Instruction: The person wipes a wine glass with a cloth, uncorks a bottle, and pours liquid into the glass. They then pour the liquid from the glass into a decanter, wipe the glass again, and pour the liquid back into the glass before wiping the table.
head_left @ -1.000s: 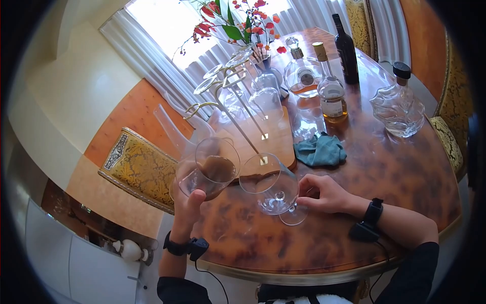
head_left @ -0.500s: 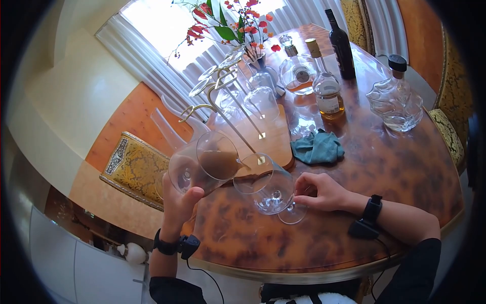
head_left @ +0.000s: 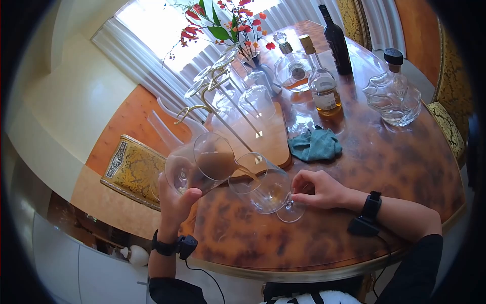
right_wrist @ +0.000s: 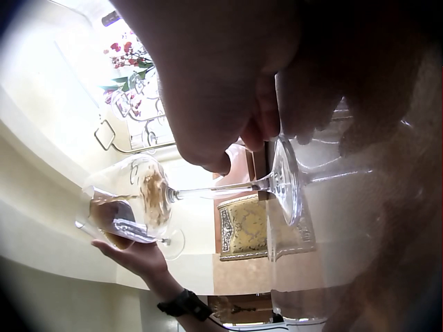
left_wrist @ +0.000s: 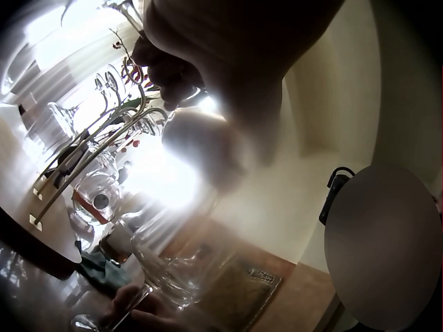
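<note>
In the head view my left hand [head_left: 174,202] grips a tilted wine glass [head_left: 215,156] by its bowl, its foot turned toward the palm. Brown liquid [head_left: 246,170] runs from its rim into a second wine glass [head_left: 271,191]. That second glass leans to the left, and my right hand [head_left: 321,189] pinches its stem close to the foot. In the right wrist view, brown liquid [right_wrist: 154,192] streaks the inside of the lower glass's bowl, and its foot [right_wrist: 284,181] is near the table surface. My left hand is dark and partly blurred in the left wrist view.
A wooden board [head_left: 277,139] with a brass glass rack [head_left: 228,121] and clear glassware stands behind the glasses. A green cloth [head_left: 316,145] lies to its right. Beyond are an amber bottle [head_left: 324,91], a dark bottle [head_left: 336,43], decanters [head_left: 395,96] and a flower vase [head_left: 260,73].
The left glass has tipped further to the right, and its liquid now streams into the other glass. The camera view has shifted slightly; my right hand still pinches the stem.
</note>
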### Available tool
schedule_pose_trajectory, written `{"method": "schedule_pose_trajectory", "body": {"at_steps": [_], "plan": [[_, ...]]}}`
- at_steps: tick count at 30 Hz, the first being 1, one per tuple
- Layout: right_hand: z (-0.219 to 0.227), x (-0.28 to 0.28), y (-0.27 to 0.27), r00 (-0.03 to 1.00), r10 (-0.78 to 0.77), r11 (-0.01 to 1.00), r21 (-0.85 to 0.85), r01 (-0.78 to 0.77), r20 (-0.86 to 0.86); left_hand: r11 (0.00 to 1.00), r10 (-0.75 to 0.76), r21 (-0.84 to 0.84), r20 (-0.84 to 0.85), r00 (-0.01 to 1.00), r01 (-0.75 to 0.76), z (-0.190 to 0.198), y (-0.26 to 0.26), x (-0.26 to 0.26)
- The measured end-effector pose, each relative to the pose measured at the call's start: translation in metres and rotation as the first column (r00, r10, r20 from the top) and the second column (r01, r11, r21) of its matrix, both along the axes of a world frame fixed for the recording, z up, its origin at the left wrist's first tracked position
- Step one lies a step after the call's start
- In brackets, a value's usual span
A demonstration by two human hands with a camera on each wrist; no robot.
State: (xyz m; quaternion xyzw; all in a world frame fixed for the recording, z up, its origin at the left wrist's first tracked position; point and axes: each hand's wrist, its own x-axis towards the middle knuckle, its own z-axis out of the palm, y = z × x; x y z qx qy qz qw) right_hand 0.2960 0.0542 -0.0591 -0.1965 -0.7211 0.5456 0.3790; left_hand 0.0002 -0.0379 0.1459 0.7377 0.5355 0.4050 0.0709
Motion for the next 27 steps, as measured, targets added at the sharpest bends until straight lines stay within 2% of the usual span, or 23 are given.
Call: {"method": "schedule_pose_trajectory", "body": {"at_steps": [2, 14, 18, 24, 26, 27], "plan": [[0.002, 0.001, 0.0, 0.999, 0.018, 1.0, -0.006, -0.017, 0.051, 1.0, -0.012, 0.002, 0.007, 1.0, 0.012, 0.002, -0.001, 0.002], [-0.001, -0.001, 0.001, 1.0, 0.006, 1.0, -0.01, -0.006, 0.014, 0.998, -0.025, 0.056, -0.036, 0.999, 0.027, 0.008, 0.0, 0.006], [-0.001, -0.001, 0.001, 1.0, 0.001, 1.0, -0.006, 0.0, 0.019, 0.996, -0.04, 0.082, 0.001, 0.999, 0.04, 0.007, 0.0, 0.008], [-0.005, -0.002, 0.002, 1.0, -0.006, 1.0, 0.011, 0.006, -0.005, 0.996, 0.018, 0.085, -0.077, 0.997, -0.012, 0.005, 0.0, -0.003], [-0.006, -0.002, 0.003, 1.0, -0.012, 0.999, 0.031, 0.012, 0.006, 0.985, 0.086, 0.16, -0.185, 0.979, -0.056, 0.004, 0.001, -0.01], [-0.005, -0.002, 0.003, 1.0, -0.013, 0.999, 0.032, 0.013, 0.006, 0.985, 0.085, 0.161, -0.185, 0.979, -0.055, 0.004, 0.001, -0.011]]}}
